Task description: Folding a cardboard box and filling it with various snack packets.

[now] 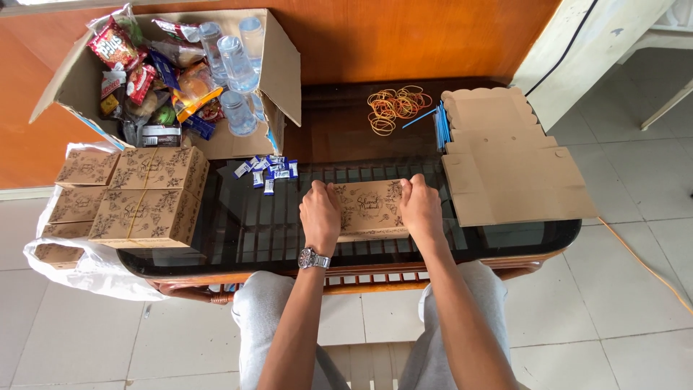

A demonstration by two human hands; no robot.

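A closed brown cardboard box with a dark floral print lies on the glass tabletop in front of me. My left hand presses on its left end, a wristwatch on that wrist. My right hand presses on its right end. Both hands rest palm down with fingers curled over the box's far edge.
Finished printed boxes are stacked at the table's left, above a white plastic bag. A large open carton holds snacks and water cups. Small blue-white sachets, rubber bands, blue straws and flat unfolded boxes lie behind.
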